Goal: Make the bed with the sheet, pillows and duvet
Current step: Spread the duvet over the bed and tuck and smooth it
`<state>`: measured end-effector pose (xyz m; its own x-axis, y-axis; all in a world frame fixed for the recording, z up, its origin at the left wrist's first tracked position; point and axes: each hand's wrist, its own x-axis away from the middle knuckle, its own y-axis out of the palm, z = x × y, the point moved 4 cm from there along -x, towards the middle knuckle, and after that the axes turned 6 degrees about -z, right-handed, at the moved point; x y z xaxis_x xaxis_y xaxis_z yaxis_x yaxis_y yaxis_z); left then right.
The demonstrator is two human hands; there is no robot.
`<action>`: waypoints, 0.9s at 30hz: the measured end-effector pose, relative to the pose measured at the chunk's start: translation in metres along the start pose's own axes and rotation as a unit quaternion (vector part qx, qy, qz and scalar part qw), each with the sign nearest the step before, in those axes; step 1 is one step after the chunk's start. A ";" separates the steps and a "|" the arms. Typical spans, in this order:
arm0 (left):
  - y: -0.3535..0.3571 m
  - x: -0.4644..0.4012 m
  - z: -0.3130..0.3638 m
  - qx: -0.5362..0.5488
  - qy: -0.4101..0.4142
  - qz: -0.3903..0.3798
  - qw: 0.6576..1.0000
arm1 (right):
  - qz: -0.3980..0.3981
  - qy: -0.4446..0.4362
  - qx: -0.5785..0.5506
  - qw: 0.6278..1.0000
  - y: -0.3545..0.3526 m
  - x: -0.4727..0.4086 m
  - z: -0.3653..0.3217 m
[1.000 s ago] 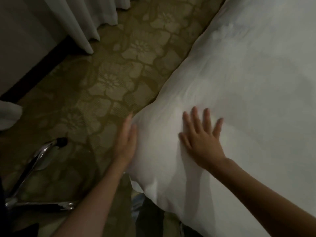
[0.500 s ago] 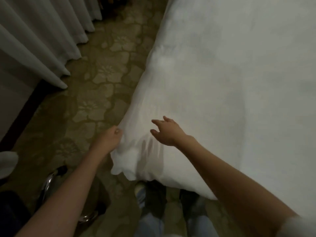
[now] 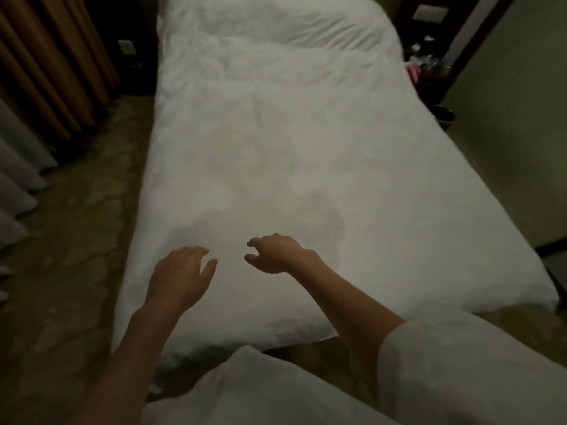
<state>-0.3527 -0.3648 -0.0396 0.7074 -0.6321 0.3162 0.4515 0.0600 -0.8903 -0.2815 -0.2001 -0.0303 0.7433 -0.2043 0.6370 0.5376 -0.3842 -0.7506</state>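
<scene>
Here, two bare hands hang over the near end of a bed in a dim room, holding nothing. The left hand (image 3: 181,271) is palm down with its fingers loosely spread and the thumb out to the side; whether it touches the cloth or floats just above it cannot be told from this view. The right hand (image 3: 277,253), just beside it, has its fingers loosely curled downward, empty, with the wrist raised above the cover. A white sleeve (image 3: 460,363) covers the right upper arm, while the left forearm is bare.

Beneath both hands, the white duvet (image 3: 291,148) lies spread over the full length of the bed, smooth near the foot and rumpled toward the far end, where a bulkier fold of white bedding (image 3: 306,23) runs across the head. The duvet's near corners droop over the mattress edge.

To the left, brown curtains (image 3: 52,65) and paler grey curtains (image 3: 15,167) hang beside a patterned carpet (image 3: 67,256). To the right stands a plain wall (image 3: 515,133), with small blurred items (image 3: 426,65) in the dark gap beyond.
</scene>
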 end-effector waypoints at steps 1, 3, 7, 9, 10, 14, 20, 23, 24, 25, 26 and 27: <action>0.001 0.002 0.015 -0.001 0.010 0.003 1.000 | 0.010 0.005 -0.014 1.000 -0.001 0.011 0.010; 0.006 0.007 0.041 -0.007 0.029 0.003 1.000 | 0.026 0.014 -0.036 0.999 0.002 0.033 0.029; 0.022 0.020 0.077 -0.016 0.046 -0.018 0.999 | 0.018 0.028 -0.066 0.997 0.026 0.069 0.057; 0.030 0.028 0.089 -0.020 0.055 -0.027 0.998 | 0.014 0.035 -0.080 0.996 0.039 0.086 0.067; 0.034 0.031 0.094 -0.020 0.057 -0.030 0.998 | 0.013 0.038 -0.090 0.995 0.044 0.095 0.071; 0.046 0.044 0.100 -0.002 0.059 -0.042 0.997 | 0.008 0.050 -0.133 0.990 0.064 0.122 0.080; 0.046 0.070 0.049 0.086 0.023 -0.069 0.994 | -0.010 0.029 -0.217 0.976 0.082 0.124 0.038; 0.038 0.084 0.001 0.114 0.000 -0.057 0.992 | -0.018 0.011 -0.236 0.972 0.089 0.105 -0.005; 0.033 0.089 -0.020 0.122 -0.012 -0.047 0.991 | -0.020 0.007 -0.244 0.970 0.090 0.097 -0.025; 0.029 0.094 -0.046 0.136 -0.025 -0.037 0.990 | -0.024 0.002 -0.253 0.967 0.093 0.087 -0.047; 0.026 0.100 -0.071 0.153 -0.038 -0.030 0.987 | -0.030 -0.006 -0.264 0.964 0.098 0.078 -0.068; 0.025 0.106 -0.098 0.177 -0.059 -0.028 0.982 | -0.035 -0.014 -0.275 0.961 0.102 0.067 -0.090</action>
<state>-0.3200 -0.5062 -0.0603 0.7242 -0.5499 0.4160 0.6376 0.3045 -0.7076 -0.2124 -0.3345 -0.0483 0.7282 -0.1392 0.6711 0.3009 -0.8148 -0.4955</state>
